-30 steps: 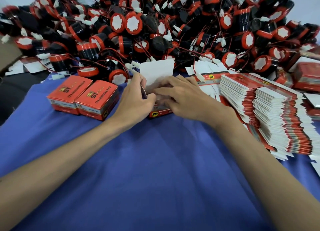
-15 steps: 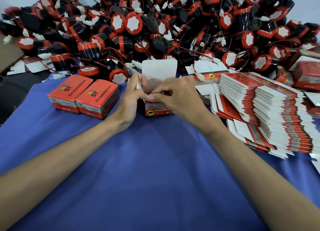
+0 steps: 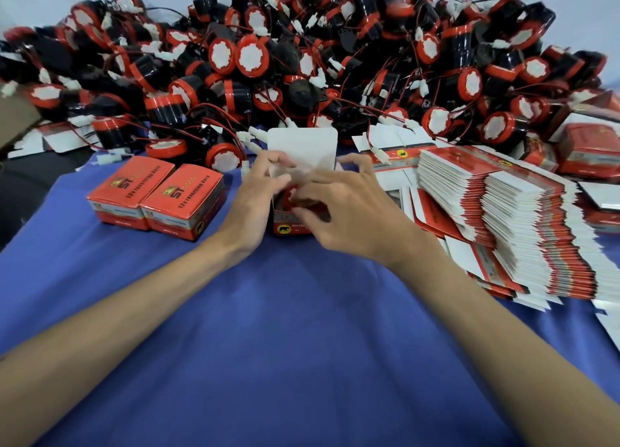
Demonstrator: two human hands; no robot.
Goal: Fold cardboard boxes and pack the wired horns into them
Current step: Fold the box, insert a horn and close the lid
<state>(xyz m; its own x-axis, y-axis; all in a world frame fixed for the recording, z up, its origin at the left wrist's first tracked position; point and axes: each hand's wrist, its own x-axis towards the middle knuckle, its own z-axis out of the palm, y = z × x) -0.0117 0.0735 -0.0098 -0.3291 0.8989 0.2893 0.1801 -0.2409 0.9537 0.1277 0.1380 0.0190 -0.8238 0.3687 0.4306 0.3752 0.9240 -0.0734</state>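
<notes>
Open box (image 3: 288,224) held upright on the blue cloth (image 3: 268,329), between both hands.
Its left side was gripped by the left hand (image 3: 255,198); the right hand (image 3: 349,218) was curled over its mouth, blurred, so its grasp could not be told. The white lid flap (image 3: 302,146) was raised. Two closed boxes (image 3: 154,195) were seen just left, flat cartons (image 3: 520,218) right, and the horns (image 3: 302,60) heaped behind.

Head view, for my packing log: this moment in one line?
step: folding box | box: upright, lid flap up | left hand: holds box | right hand: at opening, blurred
</notes>
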